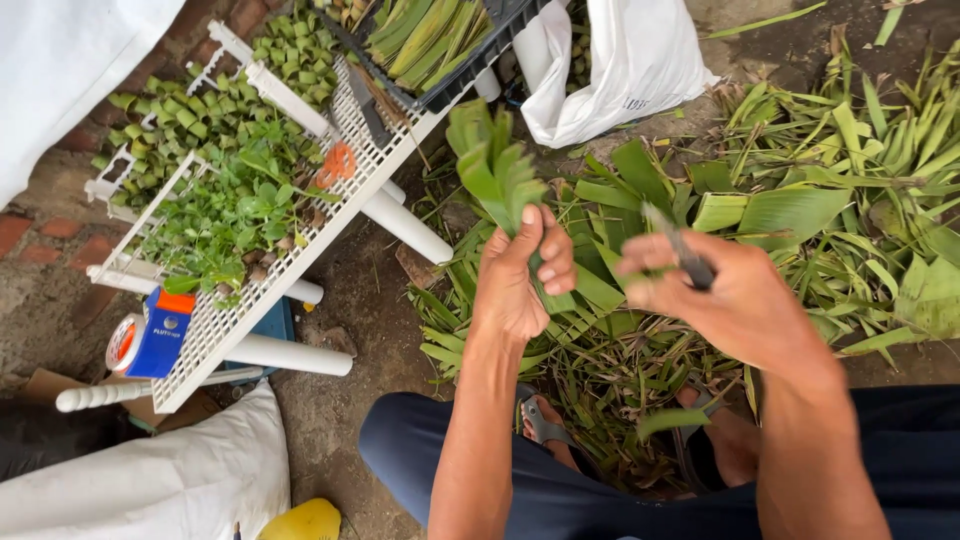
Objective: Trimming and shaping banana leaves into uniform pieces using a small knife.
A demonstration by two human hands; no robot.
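Leaf bundle (495,165) in left hand (515,285)

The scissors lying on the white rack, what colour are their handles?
Orange. The scissors lie on the white rack beside the leafy cuttings, seen in the head view.

Smooth, faintly glossy green leaf strips (497,170) are showing a fibrous grain. A white perforated plastic rack (262,275) is looking matt, a white plastic bag (630,60) is shining softly, and rough bare earth (350,290) is lying dull.
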